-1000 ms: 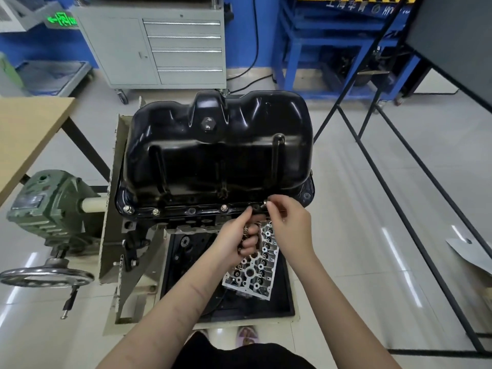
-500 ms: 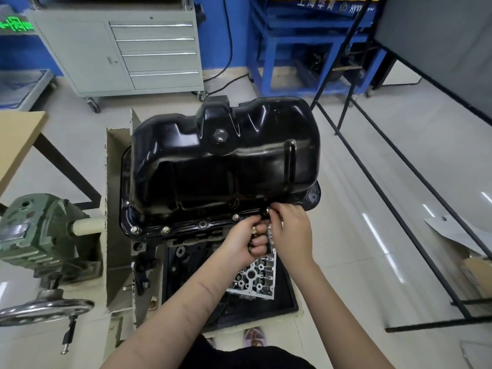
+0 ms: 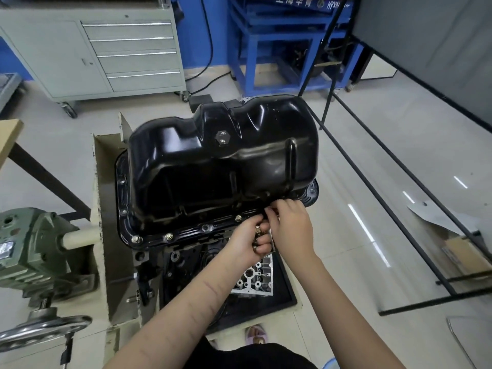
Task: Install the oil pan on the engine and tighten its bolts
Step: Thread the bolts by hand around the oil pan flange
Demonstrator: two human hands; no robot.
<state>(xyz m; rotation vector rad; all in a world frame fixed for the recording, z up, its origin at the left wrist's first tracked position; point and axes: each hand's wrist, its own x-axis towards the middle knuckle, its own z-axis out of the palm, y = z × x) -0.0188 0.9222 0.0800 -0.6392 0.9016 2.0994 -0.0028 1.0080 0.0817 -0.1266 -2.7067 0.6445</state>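
Note:
A glossy black oil pan (image 3: 221, 161) sits bottom-up on the engine, which is mounted on a beige stand (image 3: 106, 198). Brass-coloured bolts (image 3: 168, 236) stand in holes along the pan's near flange. My left hand (image 3: 251, 237) is curled round several loose bolts just below the flange. My right hand (image 3: 288, 225) pinches something small at the flange's near right part, fingertips against the rim; the item itself is hidden by the fingers.
A green gearbox (image 3: 32, 243) with a steel handwheel (image 3: 40, 331) is at the left of the stand. A cylinder head (image 3: 257, 278) lies in a black tray (image 3: 286, 294) below. Black frame bars (image 3: 386, 209) cross the floor at right; a grey drawer cabinet (image 3: 106, 49) stands behind.
The camera has come closer and shifted, so the pan looks larger and turned. Both hands stayed at the flange's near right part, the right fingers working at the rim.

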